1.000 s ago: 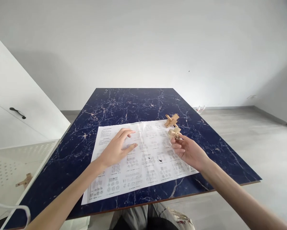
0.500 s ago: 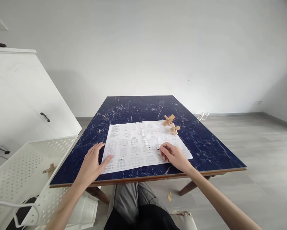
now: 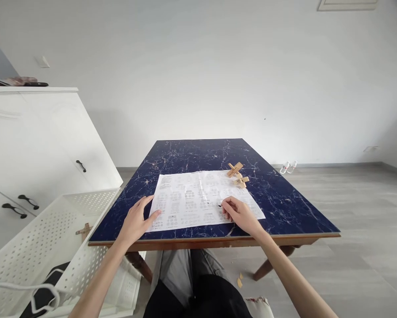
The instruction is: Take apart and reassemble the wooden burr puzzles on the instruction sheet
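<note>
A white printed instruction sheet [image 3: 198, 198] lies on the dark blue marbled table [image 3: 284, 203]. My left hand [image 3: 135, 221] rests flat at the sheet's near left corner, fingers spread and holding nothing. My right hand [image 3: 240, 214] lies on the sheet's near right part with its fingers curled and pinched on the paper next to a small dark mark. Two wooden puzzle pieces sit at the sheet's far right corner: a cross-shaped one [image 3: 234, 168] and a smaller one [image 3: 241, 180] just in front of it, both beyond my right hand.
A white perforated basket [image 3: 36, 247] stands left of the table with a wooden piece [image 3: 84, 229] inside. White cabinets [image 3: 36, 145] line the left wall. Small wooden bits [image 3: 240, 280] lie on the grey floor under the table. A small object [image 3: 288, 167] lies by the far wall.
My right hand has let go of the smaller wooden piece, which now lies on the table, and come back to the sheet's near edge. My left hand slid to the near left corner. The camera pulled back.
</note>
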Available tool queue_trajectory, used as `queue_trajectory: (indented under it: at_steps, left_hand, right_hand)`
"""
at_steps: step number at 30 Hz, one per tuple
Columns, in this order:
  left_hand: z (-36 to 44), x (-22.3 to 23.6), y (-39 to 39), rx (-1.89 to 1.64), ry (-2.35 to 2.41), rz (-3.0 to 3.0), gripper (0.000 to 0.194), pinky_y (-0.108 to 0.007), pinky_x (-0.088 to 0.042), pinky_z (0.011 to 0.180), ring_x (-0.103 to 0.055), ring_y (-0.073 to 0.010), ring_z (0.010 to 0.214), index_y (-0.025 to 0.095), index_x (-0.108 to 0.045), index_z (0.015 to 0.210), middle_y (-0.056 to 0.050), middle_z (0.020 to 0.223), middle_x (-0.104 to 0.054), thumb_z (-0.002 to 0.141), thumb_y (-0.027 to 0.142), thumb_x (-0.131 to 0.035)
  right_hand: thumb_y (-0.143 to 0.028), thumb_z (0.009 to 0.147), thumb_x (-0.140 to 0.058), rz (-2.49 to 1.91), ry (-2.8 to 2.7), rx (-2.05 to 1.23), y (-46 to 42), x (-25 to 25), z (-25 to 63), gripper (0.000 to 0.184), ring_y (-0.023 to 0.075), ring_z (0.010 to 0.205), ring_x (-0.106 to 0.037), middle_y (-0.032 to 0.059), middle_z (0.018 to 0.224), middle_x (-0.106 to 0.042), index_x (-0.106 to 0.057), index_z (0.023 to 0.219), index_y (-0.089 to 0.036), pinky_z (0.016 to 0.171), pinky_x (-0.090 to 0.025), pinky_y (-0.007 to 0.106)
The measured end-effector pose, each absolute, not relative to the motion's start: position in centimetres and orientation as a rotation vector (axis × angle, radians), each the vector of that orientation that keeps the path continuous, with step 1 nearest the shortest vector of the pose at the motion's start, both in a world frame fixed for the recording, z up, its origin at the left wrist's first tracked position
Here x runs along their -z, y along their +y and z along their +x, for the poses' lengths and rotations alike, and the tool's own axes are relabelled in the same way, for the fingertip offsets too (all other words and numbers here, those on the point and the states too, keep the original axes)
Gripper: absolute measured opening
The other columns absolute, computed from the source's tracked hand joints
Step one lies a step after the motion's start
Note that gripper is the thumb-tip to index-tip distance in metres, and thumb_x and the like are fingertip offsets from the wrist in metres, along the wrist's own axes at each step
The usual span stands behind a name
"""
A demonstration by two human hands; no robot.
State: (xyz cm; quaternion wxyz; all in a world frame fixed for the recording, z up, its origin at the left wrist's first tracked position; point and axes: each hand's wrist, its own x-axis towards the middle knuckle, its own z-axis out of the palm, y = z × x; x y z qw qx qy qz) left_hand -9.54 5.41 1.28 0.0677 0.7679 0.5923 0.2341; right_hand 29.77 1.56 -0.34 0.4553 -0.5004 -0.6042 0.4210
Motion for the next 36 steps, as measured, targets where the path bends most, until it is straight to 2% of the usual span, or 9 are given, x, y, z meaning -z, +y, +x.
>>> queue_trajectory:
  at_steps: [3,6,11,17,25,31,36]
  left_hand:
    - [-9.5,-1.6,5.2,-0.728,1.761,2.319,0.068,-0.057,-0.044,0.122,-0.053,-0.038,0.15,0.019,-0.052,0.155,-0.016,0.16,-0.059,0.102,0.062,-0.053]
    - [-9.6,-1.6,5.0,-0.724,1.77,2.315,0.068,-0.059,-0.044,0.122,-0.051,-0.039,0.152,0.021,-0.054,0.155,-0.015,0.161,-0.058,0.102,0.063,-0.054]
    - [-9.9,-1.2,5.3,-0.727,1.745,2.337,0.064,-0.061,-0.042,0.125,-0.047,-0.0388,0.155,0.025,-0.064,0.148,-0.011,0.16,-0.06,0.101,0.068,-0.052]
    - [-10.3,-0.6,5.7,-0.731,1.734,2.358,0.065,-0.066,-0.042,0.124,-0.049,-0.0408,0.153,0.026,-0.071,0.142,-0.011,0.158,-0.062,0.102,0.072,-0.049]
    - [-11.0,0.5,5.6,-0.713,1.734,2.36,0.06,-0.064,-0.042,0.125,-0.045,-0.0386,0.156,0.029,-0.067,0.149,-0.007,0.163,-0.057,0.105,0.067,-0.05]
    - [-11.5,1.5,5.3,-0.731,1.765,2.369,0.053,-0.059,-0.049,0.122,-0.047,-0.0366,0.156,0.034,-0.065,0.151,-0.002,0.164,-0.057,0.107,0.059,-0.052]
    - [-12.0,2.3,5.3,-0.743,1.78,2.387,0.054,-0.06,-0.051,0.12,-0.048,-0.0376,0.155,0.039,-0.059,0.156,0.0,0.165,-0.055,0.106,0.058,-0.054]
  right_hand:
    - [-0.079,0.095,-0.059,-1.226,-1.485,-1.036,1.6,0.4,29.7,0.059,0.0163,0.062,-0.059,0.0031,0.077,-0.069,-0.064,0.089,-0.021,0.059,-0.049,0.031]
    - [-0.08,0.095,-0.059,-1.224,-1.474,-1.042,1.7,0.6,29.7,0.059,0.0172,0.064,-0.061,0.003,0.077,-0.068,-0.063,0.09,-0.021,0.059,-0.049,0.031]
    - [-0.081,0.094,-0.061,-1.232,-1.454,-1.052,1.6,0.4,29.6,0.059,0.0176,0.064,-0.061,0.003,0.077,-0.067,-0.063,0.09,-0.022,0.059,-0.049,0.031]
    - [-0.081,0.093,-0.062,-1.257,-1.414,-1.062,1.5,0.2,29.4,0.059,0.0172,0.063,-0.06,0.0028,0.076,-0.066,-0.062,0.088,-0.022,0.059,-0.049,0.031]
    - [-0.075,0.096,-0.064,-1.289,-1.338,-1.057,1.5,-0.2,28.8,0.053,0.018,0.062,-0.058,0.0031,0.074,-0.065,-0.065,0.088,-0.022,0.06,-0.05,0.033]
    - [-0.07,0.099,-0.064,-1.325,-1.289,-1.08,1.9,0.7,28.7,0.047,0.0205,0.066,-0.061,0.0044,0.079,-0.066,-0.069,0.091,-0.023,0.062,-0.051,0.035]
    - [-0.07,0.097,-0.065,-1.352,-1.265,-1.096,2.1,1.2,28.7,0.048,0.0223,0.069,-0.062,0.0059,0.082,-0.067,-0.07,0.092,-0.023,0.064,-0.053,0.036]
